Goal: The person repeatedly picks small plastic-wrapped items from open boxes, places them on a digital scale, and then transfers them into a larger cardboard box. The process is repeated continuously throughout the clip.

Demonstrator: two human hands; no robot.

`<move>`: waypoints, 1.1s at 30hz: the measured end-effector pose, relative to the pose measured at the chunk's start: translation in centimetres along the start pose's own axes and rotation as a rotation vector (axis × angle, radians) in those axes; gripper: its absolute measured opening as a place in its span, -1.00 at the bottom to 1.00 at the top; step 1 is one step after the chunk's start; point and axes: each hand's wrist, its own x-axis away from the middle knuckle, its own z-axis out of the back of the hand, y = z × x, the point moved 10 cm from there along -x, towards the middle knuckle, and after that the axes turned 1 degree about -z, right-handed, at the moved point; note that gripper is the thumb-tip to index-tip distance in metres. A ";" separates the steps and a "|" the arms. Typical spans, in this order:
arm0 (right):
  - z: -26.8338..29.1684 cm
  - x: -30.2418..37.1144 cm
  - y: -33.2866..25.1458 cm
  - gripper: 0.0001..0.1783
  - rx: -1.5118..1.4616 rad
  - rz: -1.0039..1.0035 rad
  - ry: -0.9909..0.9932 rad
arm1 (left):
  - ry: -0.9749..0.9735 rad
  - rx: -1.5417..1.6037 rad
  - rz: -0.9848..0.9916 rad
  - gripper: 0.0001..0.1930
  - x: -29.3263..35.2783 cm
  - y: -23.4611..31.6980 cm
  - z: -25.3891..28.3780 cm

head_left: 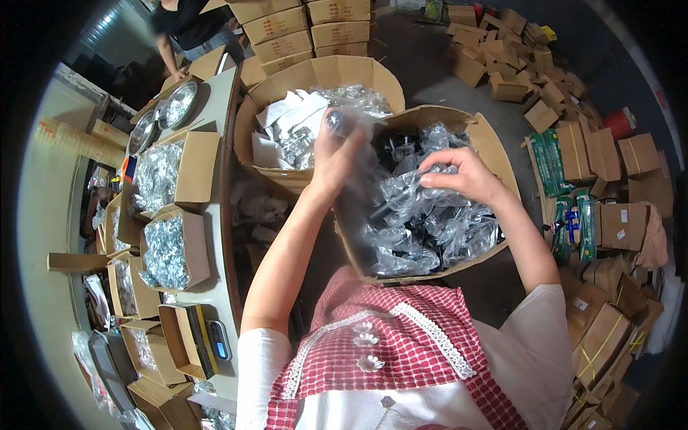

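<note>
My left hand (335,154) is closed around a dark part with a shiny round end (334,120), held over the rim between two cartons. Clear plastic hangs blurred beside it. My right hand (462,174) pinches a clear plastic bag (408,192) with its thumb and fingers. That bag lies above the open carton (494,147) in front of me, which is filled with several dark parts in clear plastic bags (466,233). The exact kind of these parts is hidden by the wrapping.
Behind it stands another open carton (283,172) with white paper and bagged parts. A bench (226,229) on the left carries boxes of bagged pieces, metal bowls (179,104) and a small scale (219,340). Another person (193,29) stands far left. Cartons (537,72) pile up at right.
</note>
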 end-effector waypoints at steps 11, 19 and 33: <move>0.0 -5.1 -3.6 -0.64 -0.403 0.104 0.072 | -0.111 0.355 0.494 -0.24 2.5 -1.5 -5.0; -1.8 -8.0 3.3 -0.74 -0.474 -0.045 0.041 | -0.020 0.207 0.581 -0.43 6.6 -4.8 -1.0; -11.4 -8.6 6.8 -0.32 -0.617 -0.147 -0.500 | 0.259 1.219 0.441 -0.74 5.3 -5.8 2.9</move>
